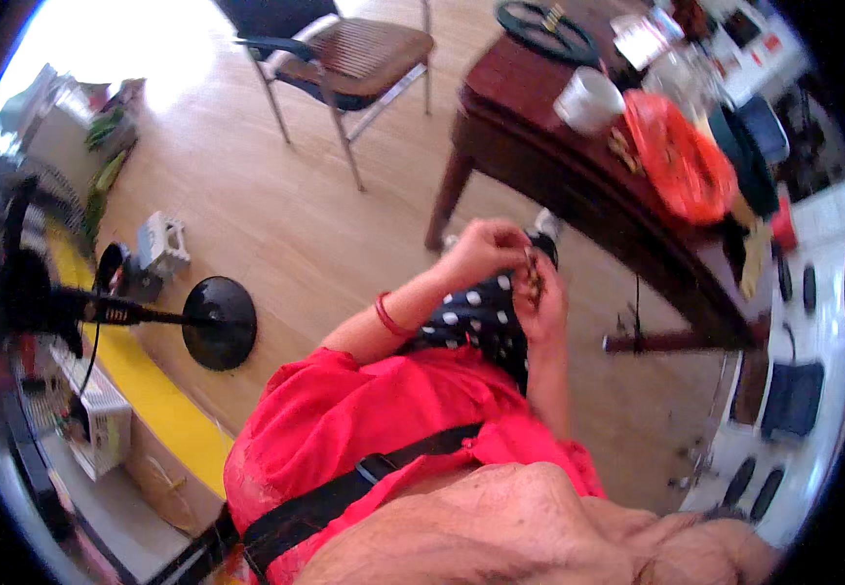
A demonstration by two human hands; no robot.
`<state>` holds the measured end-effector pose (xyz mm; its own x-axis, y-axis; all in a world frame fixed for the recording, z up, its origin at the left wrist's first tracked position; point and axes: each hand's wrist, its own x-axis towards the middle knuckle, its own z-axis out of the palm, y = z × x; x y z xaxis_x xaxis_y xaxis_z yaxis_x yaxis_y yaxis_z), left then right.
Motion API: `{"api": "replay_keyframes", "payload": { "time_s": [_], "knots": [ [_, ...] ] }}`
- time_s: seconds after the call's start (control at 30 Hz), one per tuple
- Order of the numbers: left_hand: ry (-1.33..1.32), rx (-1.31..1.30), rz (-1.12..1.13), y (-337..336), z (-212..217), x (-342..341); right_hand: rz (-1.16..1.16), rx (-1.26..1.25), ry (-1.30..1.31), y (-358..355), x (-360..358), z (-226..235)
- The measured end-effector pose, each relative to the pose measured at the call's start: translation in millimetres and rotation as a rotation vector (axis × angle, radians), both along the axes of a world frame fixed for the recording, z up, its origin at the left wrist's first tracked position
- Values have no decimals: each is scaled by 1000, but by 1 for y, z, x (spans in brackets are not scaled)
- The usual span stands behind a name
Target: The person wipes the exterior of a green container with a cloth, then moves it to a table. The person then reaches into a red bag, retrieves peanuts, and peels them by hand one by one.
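In front of my lap, my two hands meet close together. My left hand (489,250), with a red band on its wrist, is closed, its fingertips pinched against a few small brownish pieces (535,283). Those pieces lie in the curled fingers of my right hand (542,310); they are too small and blurred to name for sure. Below the hands are my dark trousers with white dots (471,317).
A dark red wooden table (510,93) stands ahead to the right, bearing a white cup (589,100) and an orange-red plastic bag (681,161). A chair (359,58) is ahead. At left stands a fan with a round black base (219,323).
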<state>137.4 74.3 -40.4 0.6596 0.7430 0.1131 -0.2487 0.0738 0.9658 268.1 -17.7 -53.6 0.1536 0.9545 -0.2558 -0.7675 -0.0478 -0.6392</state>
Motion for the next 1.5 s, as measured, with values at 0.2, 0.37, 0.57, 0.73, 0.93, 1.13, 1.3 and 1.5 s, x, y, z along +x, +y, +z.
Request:
{"api": "replay_keyframes", "payload": {
  "time_s": [0.2,0.37,0.57,0.73,0.93,1.13,1.3,1.5],
  "knots": [
    [-199,-483,-137,-4,6,4,-182,-17,-128,-19,5,28],
    [-243,-649,-203,-10,11,7,-312,31,-695,-25,5,31],
    [-307,-693,-304,-15,-1,13,-380,85,-940,-27,-2,36],
    [-287,-725,-304,-22,8,15,-396,76,-926,-30,-4,37],
    [-302,-751,-284,-25,5,19,-329,54,-722,-32,2,31],
    [-280,-738,-282,-29,6,21,-443,103,-968,-32,3,25],
    [-253,-678,-297,-33,2,23,-546,192,-1356,-35,6,34],
    [-148,-594,-269,-41,10,24,-523,205,-1413,-41,12,38]
  ]
}}
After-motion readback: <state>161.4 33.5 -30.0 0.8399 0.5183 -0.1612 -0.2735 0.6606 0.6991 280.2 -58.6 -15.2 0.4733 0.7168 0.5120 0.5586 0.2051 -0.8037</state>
